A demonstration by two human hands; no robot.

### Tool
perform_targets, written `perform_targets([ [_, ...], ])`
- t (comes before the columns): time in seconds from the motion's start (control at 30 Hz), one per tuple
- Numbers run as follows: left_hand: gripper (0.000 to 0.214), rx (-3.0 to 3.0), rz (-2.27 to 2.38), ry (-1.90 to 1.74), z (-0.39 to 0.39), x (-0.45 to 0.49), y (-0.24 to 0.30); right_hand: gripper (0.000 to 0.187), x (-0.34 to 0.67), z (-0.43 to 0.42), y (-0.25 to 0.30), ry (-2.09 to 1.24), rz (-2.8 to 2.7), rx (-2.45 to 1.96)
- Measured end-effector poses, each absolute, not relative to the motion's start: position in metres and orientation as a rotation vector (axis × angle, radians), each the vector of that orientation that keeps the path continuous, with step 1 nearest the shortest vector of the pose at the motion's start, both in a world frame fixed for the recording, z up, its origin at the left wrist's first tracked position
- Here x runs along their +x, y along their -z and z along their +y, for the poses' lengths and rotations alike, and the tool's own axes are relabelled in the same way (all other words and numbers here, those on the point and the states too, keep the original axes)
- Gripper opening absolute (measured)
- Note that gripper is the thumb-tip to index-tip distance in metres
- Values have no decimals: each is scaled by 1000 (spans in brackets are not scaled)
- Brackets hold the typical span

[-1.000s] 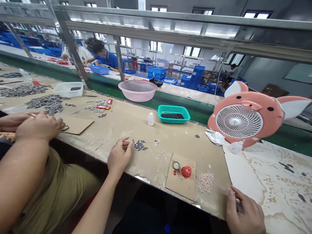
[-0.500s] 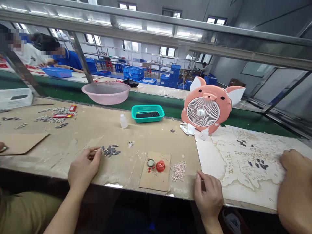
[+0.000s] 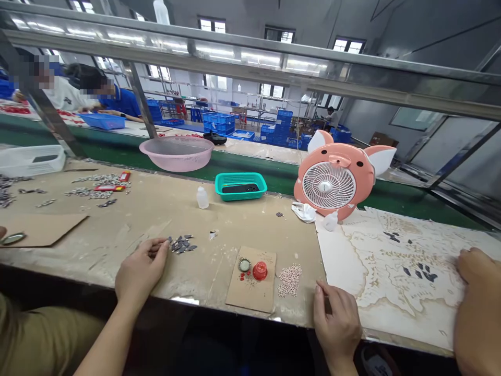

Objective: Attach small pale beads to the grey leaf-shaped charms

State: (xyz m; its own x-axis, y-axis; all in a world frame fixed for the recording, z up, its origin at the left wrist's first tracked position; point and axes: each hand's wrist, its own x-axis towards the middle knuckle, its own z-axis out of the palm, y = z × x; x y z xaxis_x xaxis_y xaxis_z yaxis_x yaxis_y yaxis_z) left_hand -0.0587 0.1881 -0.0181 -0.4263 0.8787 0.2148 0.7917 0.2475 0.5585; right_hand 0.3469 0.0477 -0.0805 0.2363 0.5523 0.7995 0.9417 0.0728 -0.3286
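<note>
My left hand [image 3: 140,271] rests on the worn bench top [image 3: 219,219]. Its fingers are pinched together at the edge of a small pile of dark metal pieces [image 3: 182,244]. My right hand [image 3: 337,321] sits at the bench's front edge on the corner of a white patterned sheet [image 3: 376,271], fingers curled round something small and dark that I cannot make out. Between my hands lies a cardboard square [image 3: 254,290] carrying a bottle cap [image 3: 245,265] and a red cap [image 3: 260,270]. A heap of pale pink beads [image 3: 290,279] lies beside it.
Another person's hand [image 3: 478,308] lies on the sheet at far right, and an olive-clad lap [image 3: 43,339] sits at my left. Behind stand a pink pig-shaped fan [image 3: 332,183], a teal basket [image 3: 240,185], a small white bottle [image 3: 202,198] and a pink bowl [image 3: 177,153]. Workers sit beyond the green belt.
The view has swung right, so the neighbour's hands at left have gone and a hand at far right has appeared. My own hands have kept their places.
</note>
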Motion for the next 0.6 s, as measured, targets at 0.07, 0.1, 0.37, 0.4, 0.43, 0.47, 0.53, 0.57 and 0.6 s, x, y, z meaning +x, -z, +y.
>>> perform_targets([
  [0.07, 30, 1598, 2365, -924, 188, -58, 17, 17, 347, 48, 81, 550, -1434, -1595],
  [0.1, 30, 1601, 2364, -919, 187, -58, 17, 17, 347, 48, 81, 556, -1433, -1596],
  [0.37, 30, 1600, 2383, -919, 188, -57, 19, 15, 347, 48, 81, 571, -1449, -1596],
  [0.4, 30, 1599, 2385, -915, 188, -57, 19, 15, 347, 48, 80, 573, -1451, -1597],
  [0.43, 29, 1599, 2388, -911, 188, -57, 19, 15, 347, 48, 80, 577, -1450, -1597],
  [0.47, 29, 1600, 2392, -909, 188, -56, 19, 14, 346, 48, 80, 582, -1447, -1597],
  [0.53, 29, 1606, 2397, -908, 187, -56, 19, 14, 346, 48, 80, 595, -1439, -1598],
  [0.57, 29, 1609, 2397, -909, 187, -55, 19, 13, 346, 48, 80, 600, -1439, -1598],
  [0.6, 29, 1610, 2396, -909, 187, -55, 20, 13, 346, 48, 81, 602, -1442, -1598],
])
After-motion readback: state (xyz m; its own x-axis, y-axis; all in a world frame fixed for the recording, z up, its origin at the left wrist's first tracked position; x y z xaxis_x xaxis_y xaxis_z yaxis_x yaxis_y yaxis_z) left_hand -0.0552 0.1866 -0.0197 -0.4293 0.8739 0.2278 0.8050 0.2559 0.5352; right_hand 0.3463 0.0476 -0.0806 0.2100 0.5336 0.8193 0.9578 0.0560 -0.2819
